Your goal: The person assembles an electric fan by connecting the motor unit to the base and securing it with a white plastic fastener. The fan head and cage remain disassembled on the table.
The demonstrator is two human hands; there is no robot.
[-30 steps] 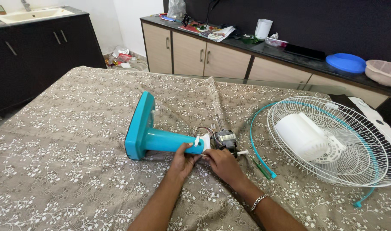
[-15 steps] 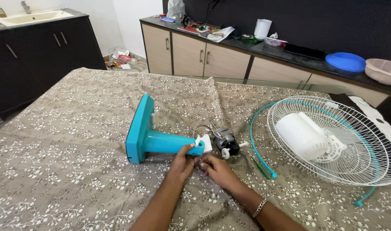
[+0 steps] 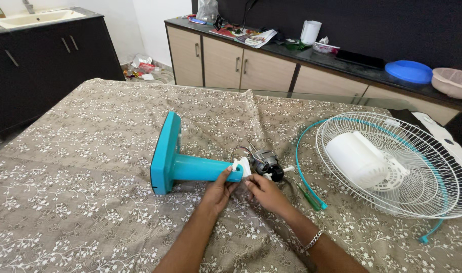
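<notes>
Teal plastic fan stand (image 3: 183, 164), lying on its side, is gripped at the neck by left hand (image 3: 220, 189) (fingers curled round); right hand (image 3: 264, 192) fingertips are pinched tog. beside metal fan motor (image 3: 265, 163).

Fan stand (image 3: 190, 164) lies on table (image 3: 89, 202), base left; motor (image 3: 265, 163) touching its right end; fan guard (image 3: 392, 167) far right.
</notes>
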